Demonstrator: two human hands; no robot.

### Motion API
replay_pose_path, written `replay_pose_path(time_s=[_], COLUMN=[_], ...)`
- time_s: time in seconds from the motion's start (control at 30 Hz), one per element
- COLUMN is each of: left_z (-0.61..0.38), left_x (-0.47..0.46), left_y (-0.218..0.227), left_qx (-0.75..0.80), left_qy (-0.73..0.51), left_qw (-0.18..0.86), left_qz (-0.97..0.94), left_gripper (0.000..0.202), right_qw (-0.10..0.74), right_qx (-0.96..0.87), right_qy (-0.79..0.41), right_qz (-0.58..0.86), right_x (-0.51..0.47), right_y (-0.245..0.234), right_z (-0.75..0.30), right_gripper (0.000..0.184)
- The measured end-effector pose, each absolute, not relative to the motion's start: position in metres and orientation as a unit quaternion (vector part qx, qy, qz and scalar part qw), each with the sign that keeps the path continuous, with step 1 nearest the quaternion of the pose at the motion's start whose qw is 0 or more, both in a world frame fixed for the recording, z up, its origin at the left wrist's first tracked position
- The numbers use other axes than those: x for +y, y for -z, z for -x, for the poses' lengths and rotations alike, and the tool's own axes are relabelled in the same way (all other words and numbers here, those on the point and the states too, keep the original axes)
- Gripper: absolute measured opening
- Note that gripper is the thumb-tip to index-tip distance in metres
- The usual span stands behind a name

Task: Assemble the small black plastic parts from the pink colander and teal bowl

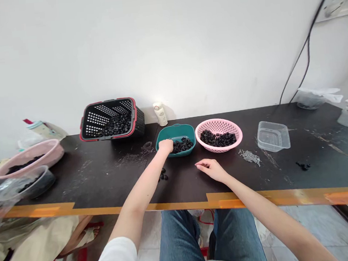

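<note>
My left hand (165, 146) reaches over the left side of a teal plastic tray (174, 129), its fingers curled down and hidden from view. Small black round parts (182, 145) fill the tray's right part. Low over the dark table, in front of a pink perforated basket (218, 121), is my right hand (210, 169). Its thumb and fingers are pressed together, and whatever may be between them is too small to make out. More black parts (219, 137) lie in the pink basket. A few loose black pieces (163, 174) rest on the table beside my left forearm.
Grey screws or pins (249, 157) lie piled near a clear plastic box (273, 136). A black basket with a red rim (135, 124) and a white bottle (160, 114) stand by the wall. At left are a pink basin (53, 152) and a seated person's leg (76, 234).
</note>
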State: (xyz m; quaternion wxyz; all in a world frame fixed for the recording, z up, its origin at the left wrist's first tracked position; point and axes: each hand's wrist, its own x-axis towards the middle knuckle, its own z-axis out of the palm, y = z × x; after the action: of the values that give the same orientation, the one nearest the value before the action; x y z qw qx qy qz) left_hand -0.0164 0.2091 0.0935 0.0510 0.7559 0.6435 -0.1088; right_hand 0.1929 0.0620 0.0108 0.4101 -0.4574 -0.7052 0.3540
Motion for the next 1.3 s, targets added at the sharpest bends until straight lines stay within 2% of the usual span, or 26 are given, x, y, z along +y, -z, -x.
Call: replay_pose_path(time_s=[0.13,0.23,0.4,0.47,0.53,0.63,0.73,0.9,1.1,1.3], left_z=[0.013,0.013,0.009,0.004,-0.004,-0.019,-0.035,-0.043,-0.035,-0.038], left_x=[0.209,0.203,0.167,0.142,0.116,0.088,0.081,0.092,0.093,0.093], left_y=[-0.095,-0.104,-0.12,-0.117,-0.105,-0.076,-0.044,-0.014,-0.009,-0.009], left_qx=[0.652,0.652,0.606,0.55,0.423,0.32,0.298,0.335,0.33,0.338], left_qy=[0.096,0.038,-0.09,-0.136,-0.242,-0.26,-0.259,-0.305,-0.327,-0.351], left_qw=[0.051,0.04,0.035,0.068,0.177,0.28,0.314,0.268,0.265,0.286], left_qz=[-0.75,-0.756,-0.789,-0.821,-0.855,-0.867,-0.864,-0.85,-0.845,-0.825], left_gripper=[0.028,0.026,0.035,0.033,0.028,0.02,0.016,0.016,0.013,0.029], right_qw=[0.416,0.414,0.337,0.334,0.327,0.297,0.25,0.193,0.155,0.162], right_qx=[-0.717,-0.726,-0.76,-0.735,-0.698,-0.64,-0.603,-0.614,-0.646,-0.668], right_qy=[-0.325,-0.303,-0.295,-0.303,-0.282,-0.178,-0.125,-0.143,-0.187,-0.246], right_qz=[0.455,0.457,0.472,0.506,0.572,0.686,0.747,0.751,0.724,0.683], right_x=[0.063,0.062,0.053,0.05,0.049,0.053,0.062,0.081,0.099,0.083], right_y=[-0.013,-0.018,-0.033,-0.035,-0.033,-0.026,-0.021,-0.017,-0.018,-0.039], right_z=[-0.194,-0.196,-0.226,-0.252,-0.286,-0.335,-0.367,-0.375,-0.374,-0.374], right_gripper=[0.026,0.025,0.019,0.019,0.02,0.02,0.021,0.02,0.008,0.011])
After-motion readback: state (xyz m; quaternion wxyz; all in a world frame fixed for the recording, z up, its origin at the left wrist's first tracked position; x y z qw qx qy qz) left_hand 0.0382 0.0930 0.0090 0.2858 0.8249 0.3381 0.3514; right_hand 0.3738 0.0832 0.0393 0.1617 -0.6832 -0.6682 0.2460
